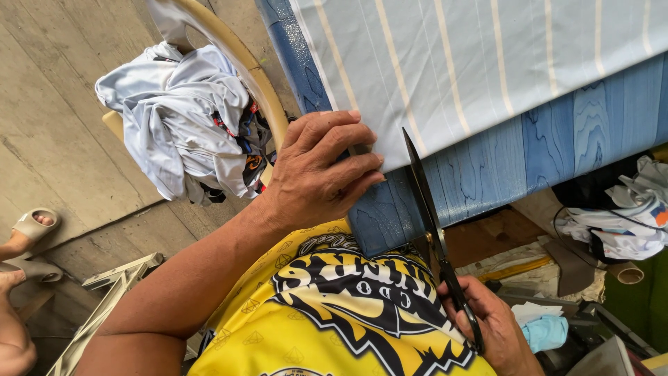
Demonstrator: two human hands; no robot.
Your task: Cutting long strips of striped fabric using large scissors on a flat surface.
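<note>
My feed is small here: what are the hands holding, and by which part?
The right hand holds black scissors by the handle loops. The left hand grips nothing; it presses flat on the striped fabric near its edge.

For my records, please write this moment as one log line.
left hand: flat on striped fabric edge | right hand: grips black scissors, blades at fabric edge | surface: blue table

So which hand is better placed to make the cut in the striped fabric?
The right hand: it already grips the black scissors, blades at the striped fabric edge. The left hand lies flat, pinning the cloth.
</note>
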